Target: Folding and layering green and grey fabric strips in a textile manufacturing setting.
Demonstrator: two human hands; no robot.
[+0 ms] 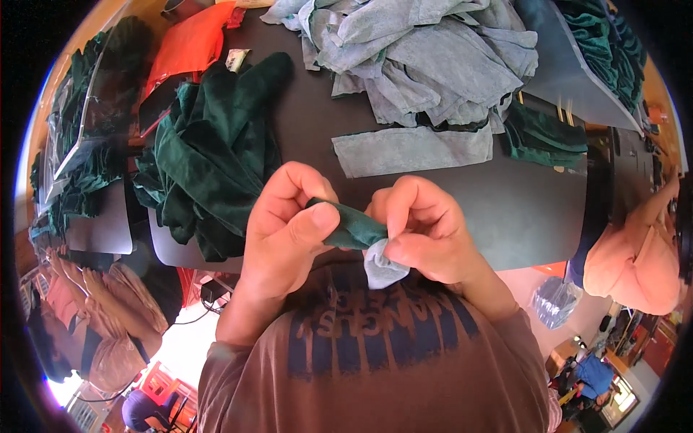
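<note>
Both hands are pinching one small green fabric piece point(351, 227) at frame centre, just above the chest: left hand point(289, 227) is clamping its left end between thumb and fingers, right hand point(422, 231) is clamping the right end together with a grey lining scrap point(382, 267) hanging below. The long axis is running left-right between the hands, tilting slightly down to the right. It is being held off the dark surface point(505, 202), both hands equally near.
</note>
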